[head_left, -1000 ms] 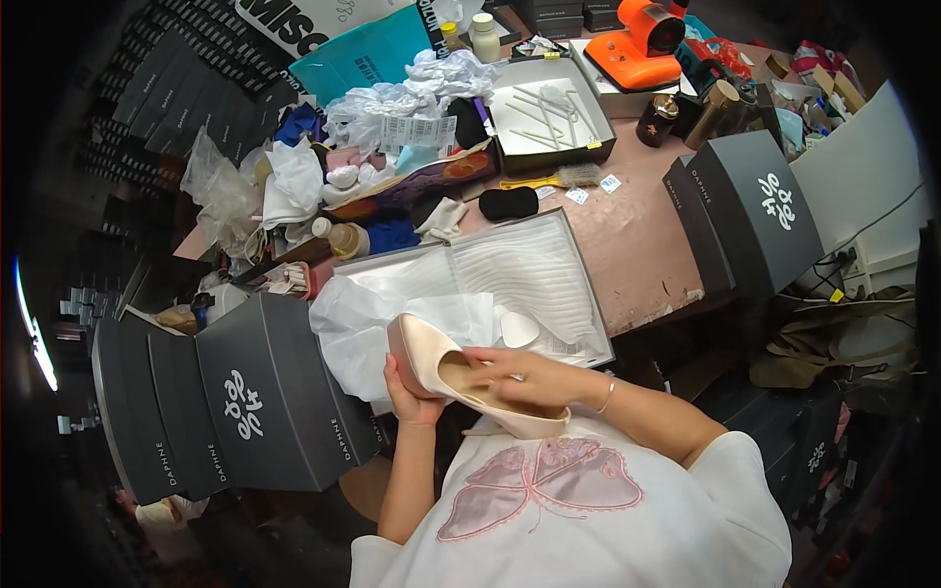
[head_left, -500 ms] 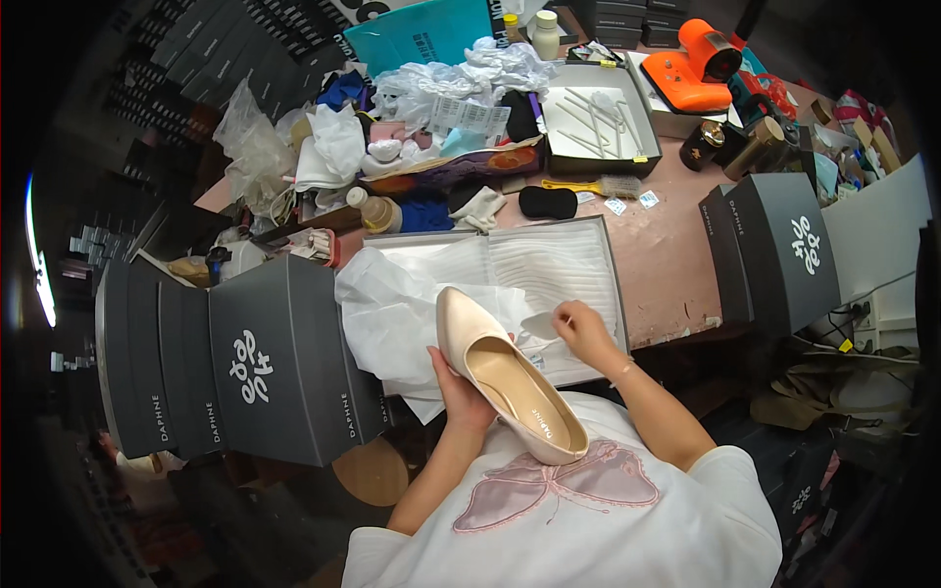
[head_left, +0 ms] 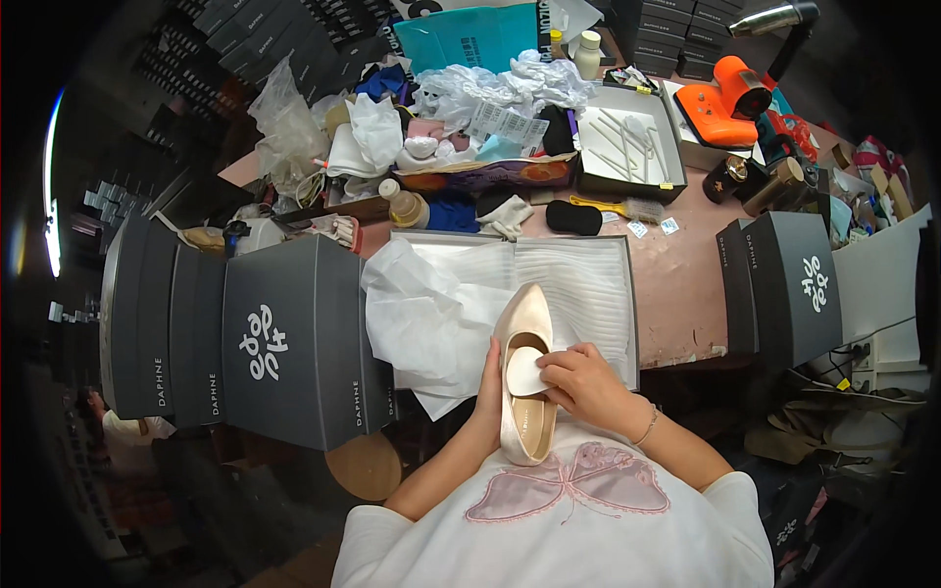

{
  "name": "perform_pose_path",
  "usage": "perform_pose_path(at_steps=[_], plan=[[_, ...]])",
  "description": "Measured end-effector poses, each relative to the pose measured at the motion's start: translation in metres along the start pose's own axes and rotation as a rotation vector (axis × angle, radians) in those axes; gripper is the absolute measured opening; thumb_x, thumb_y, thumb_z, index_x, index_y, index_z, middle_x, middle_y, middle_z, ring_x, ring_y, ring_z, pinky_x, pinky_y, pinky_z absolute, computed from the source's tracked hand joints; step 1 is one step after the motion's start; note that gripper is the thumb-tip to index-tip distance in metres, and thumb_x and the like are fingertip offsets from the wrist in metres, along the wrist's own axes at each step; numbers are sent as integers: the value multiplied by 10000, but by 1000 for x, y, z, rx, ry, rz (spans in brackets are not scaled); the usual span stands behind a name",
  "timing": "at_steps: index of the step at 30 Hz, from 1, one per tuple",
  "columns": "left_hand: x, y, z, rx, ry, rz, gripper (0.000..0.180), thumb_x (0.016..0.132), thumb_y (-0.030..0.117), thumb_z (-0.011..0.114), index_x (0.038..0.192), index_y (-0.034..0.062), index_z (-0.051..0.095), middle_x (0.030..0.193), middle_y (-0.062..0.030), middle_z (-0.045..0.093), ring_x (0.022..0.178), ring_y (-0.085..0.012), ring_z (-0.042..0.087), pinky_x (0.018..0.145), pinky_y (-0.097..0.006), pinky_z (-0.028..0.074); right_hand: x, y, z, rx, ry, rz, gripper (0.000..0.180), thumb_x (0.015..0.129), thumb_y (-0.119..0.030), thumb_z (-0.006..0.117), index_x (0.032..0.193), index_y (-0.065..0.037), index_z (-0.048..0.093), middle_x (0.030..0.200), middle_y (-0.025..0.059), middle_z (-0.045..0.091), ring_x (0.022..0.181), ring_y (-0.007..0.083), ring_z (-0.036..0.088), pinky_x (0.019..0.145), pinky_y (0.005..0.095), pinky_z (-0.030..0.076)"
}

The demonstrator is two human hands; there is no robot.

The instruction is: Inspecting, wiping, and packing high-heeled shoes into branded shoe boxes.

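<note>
Two hands share one cream pump shoe (head_left: 524, 377) here, and we hold it just above our lap, at the near edge of the counter (head_left: 686, 284), toe pointing away over the open shoe box (head_left: 588, 284) lined with white tissue paper (head_left: 421, 314). Our left hand (head_left: 487, 387) is wrapped around the shoe's left side at the waist, its grip closed on the upper; our right hand (head_left: 588, 382) pinches a pale insole pad (head_left: 529, 372) and presses it into the heel seat. We judge the shoe light and fairly stiff through the sole, but its smooth, satiny skin looks easy to mark and a little slippery — so the waist, where the left hand already sits, seems the safest hold, with the toe left untouched. The pad looks thin, soft and bendable, best held by its edge. Stacked dark grey boxes (head_left: 284, 343) stand just to our left, another grey box (head_left: 794, 284) to the right.
</note>
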State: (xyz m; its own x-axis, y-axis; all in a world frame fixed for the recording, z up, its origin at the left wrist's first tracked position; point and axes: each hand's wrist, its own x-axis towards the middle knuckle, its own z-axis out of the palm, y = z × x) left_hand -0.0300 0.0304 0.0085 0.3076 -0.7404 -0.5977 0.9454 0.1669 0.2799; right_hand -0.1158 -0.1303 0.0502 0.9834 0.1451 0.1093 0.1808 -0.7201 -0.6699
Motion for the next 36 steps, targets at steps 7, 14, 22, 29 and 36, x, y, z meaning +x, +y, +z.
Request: perform_pose_path(at_steps=[7,14,22,29,36], plan=[[-6,5,19,35,99,22,787,899,722,227,1361,109,404,1216,-158,543,1046,-281,611,831,-421,558,19,-12,-5,-269,59,-76,225,761,-193,681,944,-81,615,1003,50,622,1067,239,552,875,415,396],[-5,-2,1,60,105,11,772,898,712,245,1348,110,420,1185,-172,549,1029,-305,614,836,-415,557,18,-11,9,-295,-204,23,283,764,-213,688,1012,-97,619,952,33,638,1004,241,566,806,355,406],[-3,5,0,27,130,65,825,878,742,234,1349,88,412,1163,-183,558,1011,-306,621,802,-433,566,31,-11,9,-187,-73,10,200,799,-232,661,848,-48,601,859,82,614,890,251,608,705,388,476],[2,-8,-36,44,187,-29,795,885,728,276,1342,89,401,1198,-210,520,1070,-317,587,858,-435,540,37,-18,31,-91,-119,15,80,772,-114,588,804,-41,602,729,117,611,671,303,644,570,401,521],[-2,2,6,-18,264,115,724,918,677,292,1332,103,444,1184,-149,579,1013,-272,625,809,-421,557,55,14,41,48,105,83,133,805,-204,657,891,-111,618,762,85,636,769,287,648,665,381,523]])
